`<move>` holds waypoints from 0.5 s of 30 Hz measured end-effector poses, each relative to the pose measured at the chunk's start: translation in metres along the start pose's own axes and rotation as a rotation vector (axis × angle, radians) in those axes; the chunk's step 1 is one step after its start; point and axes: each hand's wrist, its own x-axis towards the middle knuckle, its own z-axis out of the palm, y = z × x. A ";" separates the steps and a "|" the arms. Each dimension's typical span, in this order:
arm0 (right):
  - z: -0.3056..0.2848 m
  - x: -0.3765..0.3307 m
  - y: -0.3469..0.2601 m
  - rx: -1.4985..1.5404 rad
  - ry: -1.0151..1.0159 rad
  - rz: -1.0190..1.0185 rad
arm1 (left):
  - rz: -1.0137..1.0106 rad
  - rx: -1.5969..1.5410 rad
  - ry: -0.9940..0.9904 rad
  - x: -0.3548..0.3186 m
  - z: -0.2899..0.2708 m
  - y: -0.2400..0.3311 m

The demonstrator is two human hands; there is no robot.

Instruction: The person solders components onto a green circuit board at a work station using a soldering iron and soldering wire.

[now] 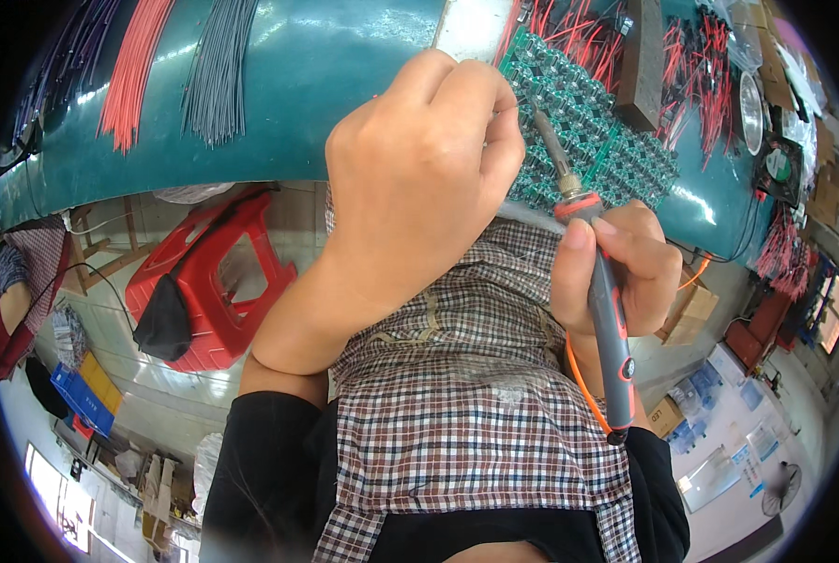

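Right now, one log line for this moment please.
left hand: fist over circuit boards | right hand: grips soldering iron, tip at boards | table: green

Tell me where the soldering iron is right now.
In the head view, the soldering iron is right of centre, gripped in the right hand, its tip angled up-left toward the green circuit boards beside the left hand.
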 end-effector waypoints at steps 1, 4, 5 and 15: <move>0.001 0.000 0.001 0.001 0.000 0.001 | 0.000 0.001 -0.001 0.000 0.000 0.000; 0.004 -0.003 0.003 -0.003 0.019 -0.005 | -0.008 0.000 -0.009 0.001 0.000 0.001; 0.005 -0.004 0.003 -0.011 0.024 -0.021 | -0.010 -0.002 -0.018 0.001 0.000 0.002; 0.008 -0.002 -0.004 -0.076 -0.016 -0.042 | 0.039 -0.013 -0.032 0.002 0.000 -0.002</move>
